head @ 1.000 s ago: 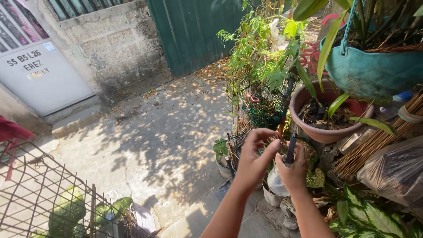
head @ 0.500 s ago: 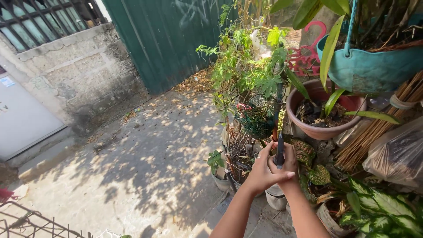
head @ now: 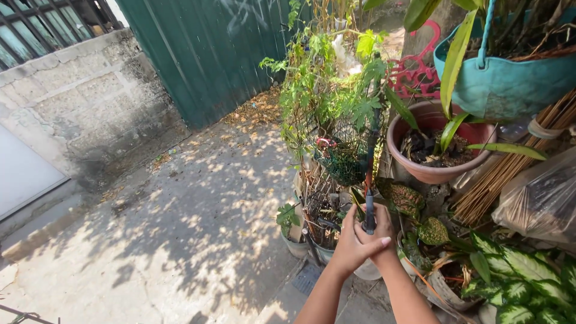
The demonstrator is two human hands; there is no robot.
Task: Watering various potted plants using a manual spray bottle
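Black sprayer nozzle (head: 369, 213) clasped by both hands: left hand (head: 351, 246), right hand (head: 380, 234), fingers curled tight.

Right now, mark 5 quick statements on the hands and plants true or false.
1. Both hands, left hand and right hand, are clasped around a dark slender handle. True.
2. The teal hanging pot sits on the ground. False: it hangs by a strap above the terracotta pot.
3. The terracotta pot holds soil and a few green leaves. True.
4. The ground is fully shaded. False: it is dappled with sunlight.
5. The gate behind the plants is red. False: it is dark green.
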